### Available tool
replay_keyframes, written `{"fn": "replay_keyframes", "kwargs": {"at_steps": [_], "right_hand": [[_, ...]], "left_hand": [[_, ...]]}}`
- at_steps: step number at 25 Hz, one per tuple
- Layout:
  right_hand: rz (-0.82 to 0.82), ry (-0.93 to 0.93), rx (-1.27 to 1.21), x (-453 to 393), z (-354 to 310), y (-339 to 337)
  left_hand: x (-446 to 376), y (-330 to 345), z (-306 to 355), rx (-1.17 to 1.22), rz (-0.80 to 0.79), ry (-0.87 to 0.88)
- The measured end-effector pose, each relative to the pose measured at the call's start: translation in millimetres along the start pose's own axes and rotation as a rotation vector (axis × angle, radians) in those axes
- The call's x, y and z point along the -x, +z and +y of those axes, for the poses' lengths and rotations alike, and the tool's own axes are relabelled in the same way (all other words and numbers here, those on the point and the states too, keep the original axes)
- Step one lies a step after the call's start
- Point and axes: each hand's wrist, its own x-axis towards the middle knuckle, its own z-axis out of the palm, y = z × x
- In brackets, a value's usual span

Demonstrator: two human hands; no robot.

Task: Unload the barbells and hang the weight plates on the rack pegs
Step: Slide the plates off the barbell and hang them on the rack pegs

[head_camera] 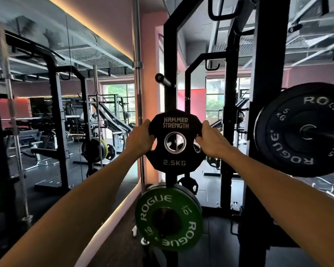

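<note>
My left hand [141,137] & right hand [210,139] grip 2.5 kg plate [175,140] upright before rack post [170,54], above green 10 kg plate [168,216]; empty peg [162,79] higher up.

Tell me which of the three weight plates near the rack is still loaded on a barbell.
The black Rogue 5 kg plate at right sits on a barbell sleeve. The 2.5 kg Hammer Strength plate is held in both hands; the green Rogue plate hangs low on the rack.

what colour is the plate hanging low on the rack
Green with white lettering, seen in the head view.
</note>
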Motion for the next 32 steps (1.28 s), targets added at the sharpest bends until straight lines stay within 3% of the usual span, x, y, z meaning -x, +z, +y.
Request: {"fn": "replay_keyframes", "kwargs": {"at_steps": [11,21,32], "right_hand": [[0.055,0.018,-0.025,-126,-34,48],[0.230,0.016,0.051,-244,-68,14],[0.275,0.033,0.089,-342,-60,-13]], "left_hand": [[-126,8,-78,0.003,0.027,0.107],[-264,-16,-90,0.121,0.142,0.236],[-377,-10,-80,0.122,0.183,0.290]]}}
